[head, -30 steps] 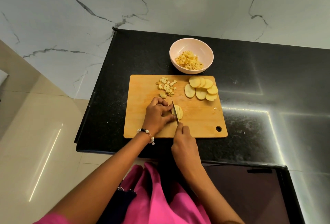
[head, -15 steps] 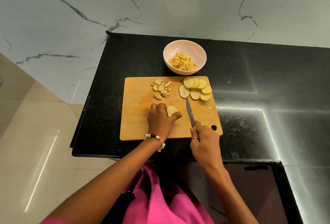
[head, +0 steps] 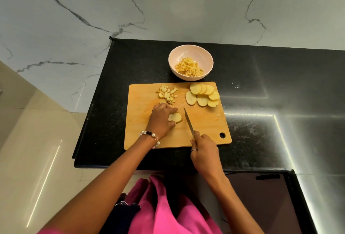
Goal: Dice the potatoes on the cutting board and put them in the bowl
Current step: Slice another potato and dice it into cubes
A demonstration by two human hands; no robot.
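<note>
Nearest the camera, pink cloth (head: pixel 168 213) fills the bottom of the view, cut off by the lower edge, and both forearms reach up from it over the front edge of the black counter (head: pixel 280 84). The right hand (head: pixel 204 151) has its fingers wrapped round the handle of a knife (head: pixel 189 121); the handle is hidden in the fist, and the blade angles up and left over bare board, apart from the food. The left hand (head: pixel 161 121), a bead bracelet (head: pixel 150 136) at its wrist, holds a small stack of potato slices (head: pixel 175 117) on the wooden cutting board (head: pixel 205 127), fingers curled round the stack's far side; how many slices it holds cannot be told. Bare wood lies to the right of the blade, as far as the hanging hole at the board's near right corner. Farther up the board sit a loose heap of diced potato (head: pixel 167 94) at the left and about 7 overlapping round slices (head: pixel 202 94) at the right. Just past the board's far edge stands the pale bowl (head: pixel 190 52), holding more dice (head: pixel 188 68). Behind rises a veined marble wall (head: pixel 168 6); beige floor tiles (head: pixel 28 140) show at left.
</note>
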